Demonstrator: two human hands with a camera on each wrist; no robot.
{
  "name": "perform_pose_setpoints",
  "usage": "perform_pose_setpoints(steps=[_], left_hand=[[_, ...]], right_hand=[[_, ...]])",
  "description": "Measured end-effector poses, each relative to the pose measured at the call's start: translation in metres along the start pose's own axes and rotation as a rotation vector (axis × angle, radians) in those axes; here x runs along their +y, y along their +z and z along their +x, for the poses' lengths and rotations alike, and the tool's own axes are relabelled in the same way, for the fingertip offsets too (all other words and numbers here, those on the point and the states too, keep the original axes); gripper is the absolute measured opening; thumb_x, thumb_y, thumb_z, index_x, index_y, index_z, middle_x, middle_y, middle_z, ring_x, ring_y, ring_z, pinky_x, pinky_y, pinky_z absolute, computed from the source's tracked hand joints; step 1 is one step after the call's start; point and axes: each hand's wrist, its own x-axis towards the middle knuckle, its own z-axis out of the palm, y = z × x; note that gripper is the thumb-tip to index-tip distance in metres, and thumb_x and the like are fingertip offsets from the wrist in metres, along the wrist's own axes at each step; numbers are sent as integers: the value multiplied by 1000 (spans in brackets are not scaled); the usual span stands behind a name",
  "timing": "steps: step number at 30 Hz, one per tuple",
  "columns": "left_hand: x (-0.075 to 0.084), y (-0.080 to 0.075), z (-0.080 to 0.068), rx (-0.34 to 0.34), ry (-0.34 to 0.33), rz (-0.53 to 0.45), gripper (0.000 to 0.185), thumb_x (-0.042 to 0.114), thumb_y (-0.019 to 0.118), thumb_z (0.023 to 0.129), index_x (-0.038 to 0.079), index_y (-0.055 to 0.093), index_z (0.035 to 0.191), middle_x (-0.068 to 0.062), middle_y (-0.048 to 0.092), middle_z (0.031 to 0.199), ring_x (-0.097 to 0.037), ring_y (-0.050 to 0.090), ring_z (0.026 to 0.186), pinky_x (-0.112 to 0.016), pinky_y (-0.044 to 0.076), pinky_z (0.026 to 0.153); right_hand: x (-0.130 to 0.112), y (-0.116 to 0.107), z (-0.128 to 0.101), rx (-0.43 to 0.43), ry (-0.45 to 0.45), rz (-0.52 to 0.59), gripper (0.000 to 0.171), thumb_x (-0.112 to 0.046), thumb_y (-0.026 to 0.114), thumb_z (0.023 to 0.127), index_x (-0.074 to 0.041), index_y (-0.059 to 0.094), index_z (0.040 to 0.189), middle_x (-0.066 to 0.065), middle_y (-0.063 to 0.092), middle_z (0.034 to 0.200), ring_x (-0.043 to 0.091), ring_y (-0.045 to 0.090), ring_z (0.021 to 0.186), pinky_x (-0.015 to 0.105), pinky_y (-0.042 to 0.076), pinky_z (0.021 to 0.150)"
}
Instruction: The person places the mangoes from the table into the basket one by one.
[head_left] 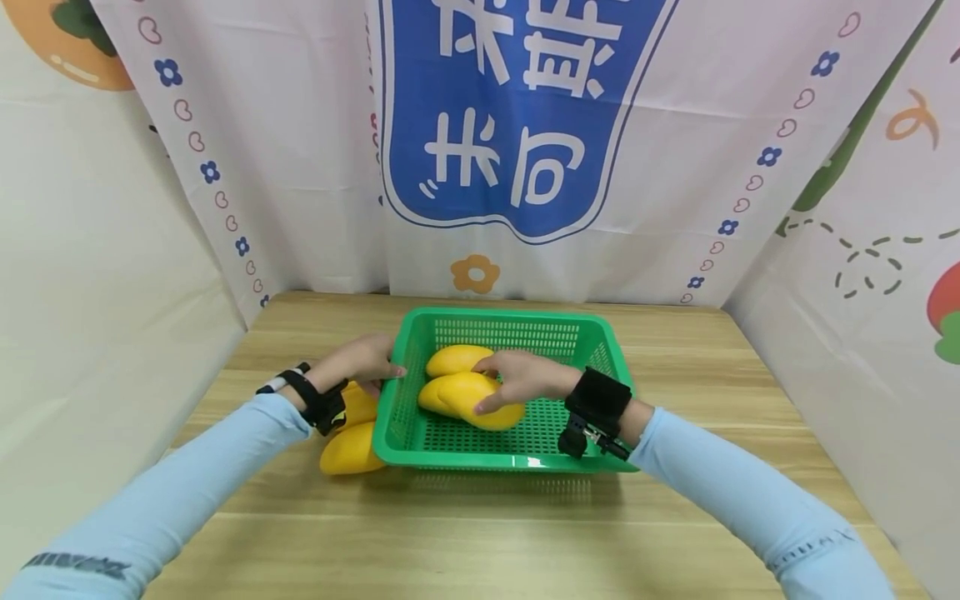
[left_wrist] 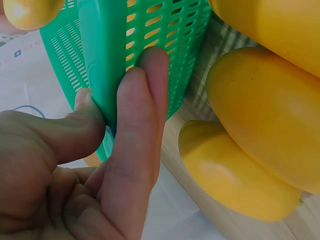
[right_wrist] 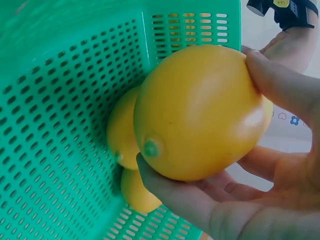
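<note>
My right hand (head_left: pixel 521 375) grips a mango (head_left: pixel 467 398) at the green basket (head_left: pixel 480 460).
Head: mango within the basket's outline, overlapping two more mangoes (head_left: pixel 459 358); my left hand (head_left: pixel 367 357) at the left rim (head_left: pixel 386 417); wooden counter (head_left: pixel 480 533) beneath. Left wrist: my thumb and fingers (left_wrist: pixel 135 125) pinch that rim, three loose mangoes (left_wrist: pixel 265 120) just outside. Right wrist: thumb and fingers curl round the held mango, two others behind.

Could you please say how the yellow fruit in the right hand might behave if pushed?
The yellow fruit may roll or rock, given its rounded shape. Being smooth and shiny, it might be slippery. It seems firm: fingers leave no visible dent.
</note>
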Motion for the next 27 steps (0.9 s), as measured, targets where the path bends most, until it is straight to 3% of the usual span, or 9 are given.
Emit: perform_pose_setpoints(steps=[7,18,27], left_hand=[[1,0,0,0,-2,3,16,13,57,102,-2,60,100,-9,63,78,-16,64,62,-28,62,61],[2,0,0,-2,-7,19,16,13,57,102,-2,60,98,-8,63,77,-15,64,61,-27,62,60],[3,0,-1,3,-16,21,16,14,58,102,-2,59,99,-9,63,79,-16,64,64,-27,62,60]], right_hand=[[-7,4,11,-23,-36,-17,65,-31,76,89,-5,51,144,13,57,142,21,55,117,40,47,106],[-16,11,24,-70,-6,-27,66,-28,77,89,-6,50,144,13,57,141,26,54,127,41,46,110],[-23,23,37,-122,-34,-92,59,-30,80,86,-7,57,135,9,64,129,21,60,115,34,52,98]])
